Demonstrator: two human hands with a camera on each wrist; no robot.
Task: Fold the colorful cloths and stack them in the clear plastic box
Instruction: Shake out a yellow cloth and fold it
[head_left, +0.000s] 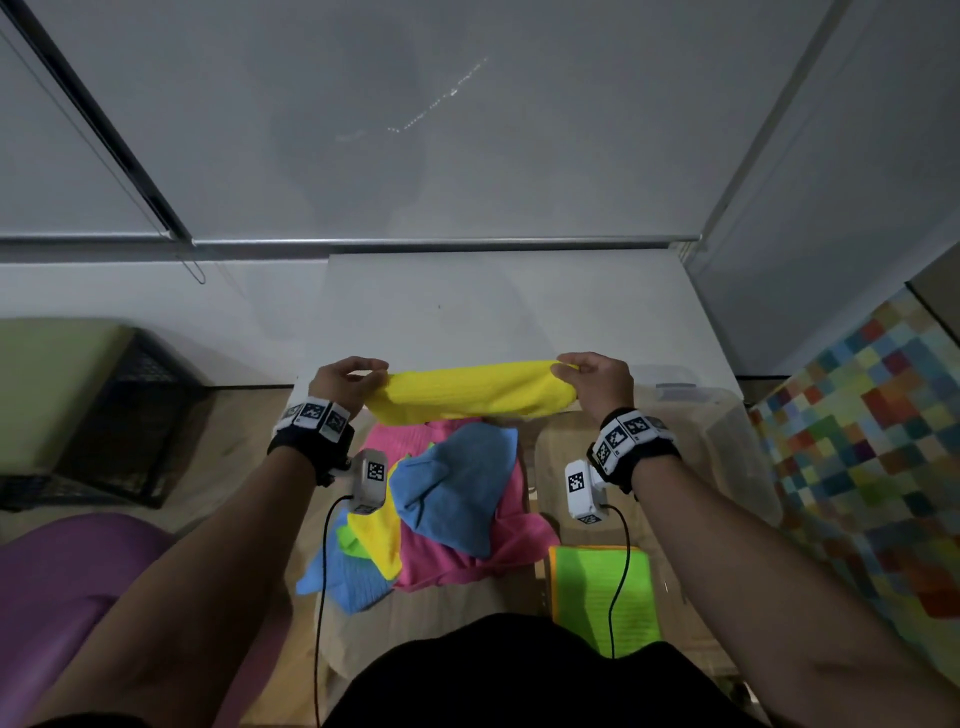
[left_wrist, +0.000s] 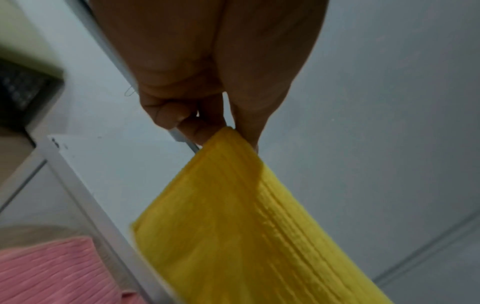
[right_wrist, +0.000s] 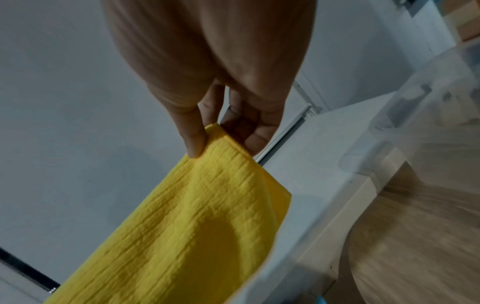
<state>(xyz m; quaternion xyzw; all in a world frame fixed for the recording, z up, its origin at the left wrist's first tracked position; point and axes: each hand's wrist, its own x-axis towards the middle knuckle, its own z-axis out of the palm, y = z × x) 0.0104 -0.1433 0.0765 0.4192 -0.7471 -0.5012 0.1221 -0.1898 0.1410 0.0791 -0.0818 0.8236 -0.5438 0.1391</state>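
A yellow cloth (head_left: 470, 391) hangs stretched in the air between my two hands, above the pile. My left hand (head_left: 349, 376) pinches its left corner (left_wrist: 226, 133) between thumb and fingers. My right hand (head_left: 592, 375) pinches the right corner (right_wrist: 215, 133) the same way. Below lie loose cloths: a blue cloth (head_left: 452, 488) on a pink cloth (head_left: 457, 551), with another yellow cloth (head_left: 376, 540) and a light blue cloth (head_left: 343, 577) at the left. A folded green cloth (head_left: 602, 592) lies in the clear plastic box (head_left: 727, 447) at the right.
A white tabletop (head_left: 509, 312) stretches beyond the hands to a grey wall. A black wire basket with a green cushion (head_left: 93, 395) stands at the left and a purple seat (head_left: 67, 582) near my left arm. A multicoloured checked surface (head_left: 878, 431) is at the right.
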